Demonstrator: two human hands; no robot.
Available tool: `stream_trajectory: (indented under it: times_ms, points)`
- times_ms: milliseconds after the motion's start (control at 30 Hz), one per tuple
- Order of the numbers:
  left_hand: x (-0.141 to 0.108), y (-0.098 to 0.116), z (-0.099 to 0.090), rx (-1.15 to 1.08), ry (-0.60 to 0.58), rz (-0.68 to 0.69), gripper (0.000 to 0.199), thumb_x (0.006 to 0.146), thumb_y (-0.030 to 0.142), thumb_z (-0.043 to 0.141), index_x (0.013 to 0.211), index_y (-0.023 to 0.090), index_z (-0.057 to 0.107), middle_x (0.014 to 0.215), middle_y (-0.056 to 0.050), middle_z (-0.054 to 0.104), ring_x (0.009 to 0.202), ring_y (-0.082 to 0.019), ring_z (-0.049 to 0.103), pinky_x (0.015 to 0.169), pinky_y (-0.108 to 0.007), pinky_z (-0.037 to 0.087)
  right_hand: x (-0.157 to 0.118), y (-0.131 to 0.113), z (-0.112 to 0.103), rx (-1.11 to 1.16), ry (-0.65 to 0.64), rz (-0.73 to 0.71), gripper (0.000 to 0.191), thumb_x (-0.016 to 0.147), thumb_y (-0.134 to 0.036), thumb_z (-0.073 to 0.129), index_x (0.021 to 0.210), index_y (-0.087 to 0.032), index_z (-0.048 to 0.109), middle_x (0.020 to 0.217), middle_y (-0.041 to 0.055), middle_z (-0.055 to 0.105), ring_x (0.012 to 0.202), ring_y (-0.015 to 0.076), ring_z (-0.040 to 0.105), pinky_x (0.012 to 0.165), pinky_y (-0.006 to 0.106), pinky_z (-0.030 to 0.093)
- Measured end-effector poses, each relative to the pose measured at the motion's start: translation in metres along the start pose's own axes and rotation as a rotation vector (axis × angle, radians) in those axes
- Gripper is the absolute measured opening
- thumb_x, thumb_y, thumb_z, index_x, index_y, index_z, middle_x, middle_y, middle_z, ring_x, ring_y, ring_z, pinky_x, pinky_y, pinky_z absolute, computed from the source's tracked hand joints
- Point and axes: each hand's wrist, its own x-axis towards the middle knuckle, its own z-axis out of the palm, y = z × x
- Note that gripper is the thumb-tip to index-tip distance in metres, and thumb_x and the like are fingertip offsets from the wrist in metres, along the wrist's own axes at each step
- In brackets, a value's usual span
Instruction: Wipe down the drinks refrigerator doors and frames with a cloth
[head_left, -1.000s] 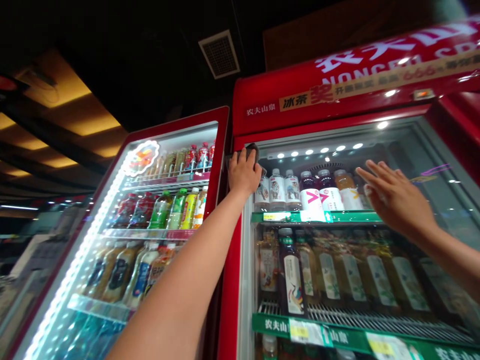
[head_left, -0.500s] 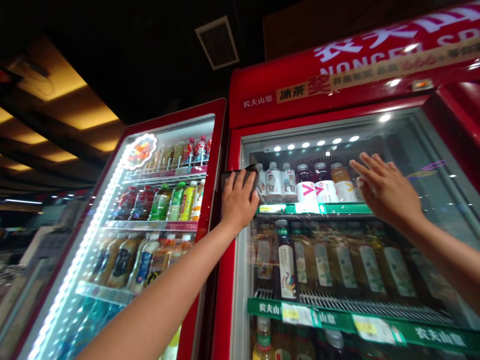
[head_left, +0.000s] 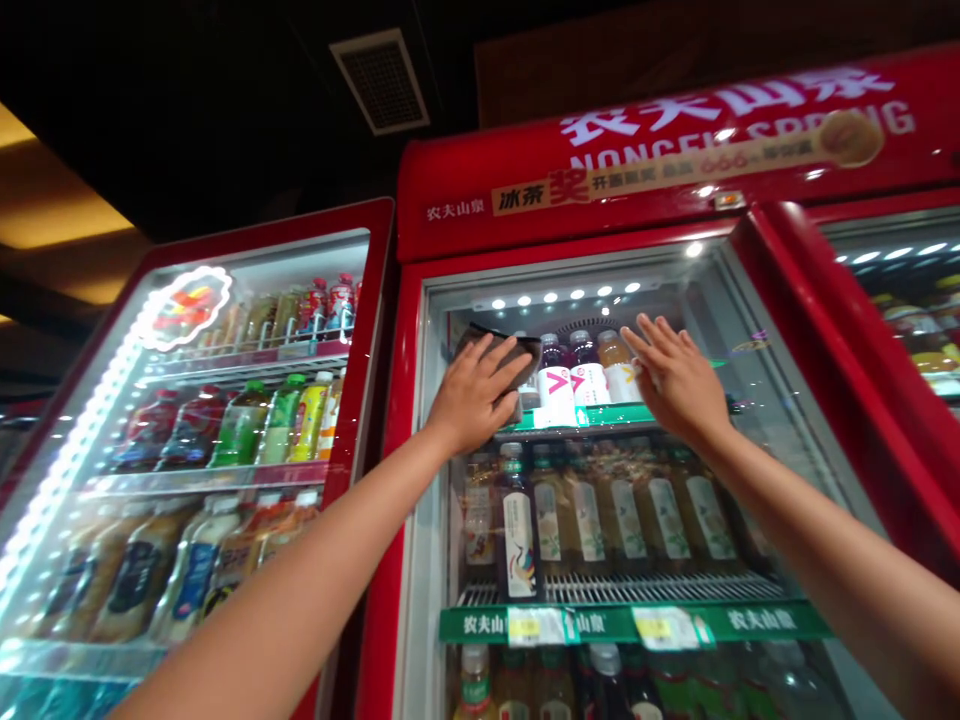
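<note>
My left hand (head_left: 474, 392) lies over a dark grey cloth (head_left: 517, 362), holding it against the glass door (head_left: 772, 420) of the red drinks fridge. Its fingers are spread across the cloth, in front of the upper shelf's left end. Farther right, my right hand (head_left: 679, 385) is open and bare, fingers apart, at the same door; whether its palm touches the glass I cannot tell. Behind the glass, between both hands, stand white-labelled bottles (head_left: 556, 385). Below them is a row of bottles with pale labels (head_left: 589, 515).
A second lit fridge (head_left: 375, 330) with a red frame and several shelves of bottles stands at the left. The fridge's red header (head_left: 442, 180) runs above the door. Another glazed section (head_left: 915, 310) is at the right. A vent (head_left: 380, 82) sits in the dark ceiling.
The cloth under my left hand has moved right, from the door's left frame onto the glass. My right hand is now closer to the left one. The view has shifted right.
</note>
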Motion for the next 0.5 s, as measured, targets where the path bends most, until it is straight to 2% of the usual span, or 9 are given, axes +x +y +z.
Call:
stream_trajectory:
  times_ms: [33,100,200,267,300,367,433,500]
  points:
    - [-0.008,-0.005,-0.002,-0.001,-0.005,-0.004,0.053,0.096,0.037,0.043,0.149,0.034,0.047,0.163,0.004,0.039,0.154,-0.023,0.025,0.128,-0.046,0.019,0.0,-0.001,0.0,0.004,0.0,0.004,0.055,0.096,-0.02,0.043,0.15,-0.028,0.048,0.161,0.0043,0.04,0.151,0.0298,0.033,0.119,0.061,0.034]
    - [-0.009,-0.015,-0.004,0.015,0.042,-0.139,0.054,0.096,0.036,0.042,0.149,0.031,0.047,0.163,0.002,0.039,0.154,-0.025,0.027,0.127,-0.047,0.02,0.001,-0.003,-0.001,0.011,-0.002,0.01,0.057,0.095,-0.019,0.044,0.151,-0.028,0.046,0.162,0.0044,0.039,0.151,0.0299,0.032,0.12,0.061,0.033]
    - [0.027,-0.015,-0.002,0.055,0.167,-0.477,0.054,0.097,0.034,0.042,0.15,0.025,0.047,0.163,-0.005,0.04,0.152,-0.032,0.03,0.126,-0.053,0.02,0.002,-0.005,-0.002,0.008,-0.012,0.022,0.056,0.095,-0.02,0.044,0.151,-0.026,0.047,0.162,0.005,0.039,0.151,0.0298,0.031,0.121,0.06,0.032]
    - [0.06,-0.001,0.004,0.064,0.218,-0.6,0.054,0.098,0.035,0.043,0.15,0.024,0.047,0.162,-0.008,0.039,0.151,-0.036,0.03,0.125,-0.056,0.021,0.002,-0.005,-0.003,0.002,-0.021,0.024,0.054,0.096,-0.02,0.044,0.15,-0.025,0.048,0.162,0.0057,0.039,0.151,0.0296,0.032,0.121,0.058,0.032]
    - [0.074,0.008,0.007,0.062,0.225,-0.598,0.054,0.098,0.035,0.044,0.151,0.024,0.047,0.163,-0.008,0.039,0.151,-0.037,0.03,0.125,-0.057,0.021,0.003,-0.004,-0.003,-0.002,-0.025,0.02,0.054,0.097,-0.021,0.044,0.15,-0.025,0.049,0.162,0.0061,0.039,0.151,0.0295,0.032,0.121,0.057,0.032]
    - [0.09,0.027,0.012,0.046,0.208,-0.473,0.053,0.098,0.036,0.045,0.15,0.027,0.047,0.163,-0.007,0.039,0.151,-0.036,0.03,0.125,-0.056,0.022,0.003,-0.003,-0.003,-0.007,-0.024,0.007,0.053,0.097,-0.022,0.044,0.15,-0.024,0.049,0.162,0.0067,0.039,0.151,0.0297,0.032,0.121,0.057,0.033]
    - [0.087,0.04,0.016,0.016,0.15,-0.237,0.051,0.098,0.036,0.046,0.149,0.029,0.048,0.162,-0.004,0.04,0.151,-0.033,0.029,0.125,-0.055,0.023,0.002,-0.002,-0.003,-0.016,-0.016,-0.011,0.052,0.098,-0.022,0.043,0.15,-0.024,0.048,0.161,0.0078,0.04,0.151,0.03,0.033,0.12,0.058,0.034]
    - [0.069,0.041,0.016,-0.021,0.079,0.017,0.05,0.098,0.035,0.047,0.147,0.032,0.05,0.162,-0.001,0.041,0.152,-0.03,0.028,0.125,-0.053,0.023,0.003,-0.002,-0.003,-0.028,-0.011,-0.022,0.051,0.099,-0.022,0.042,0.15,-0.021,0.048,0.161,0.01,0.04,0.151,0.0307,0.034,0.119,0.058,0.034]
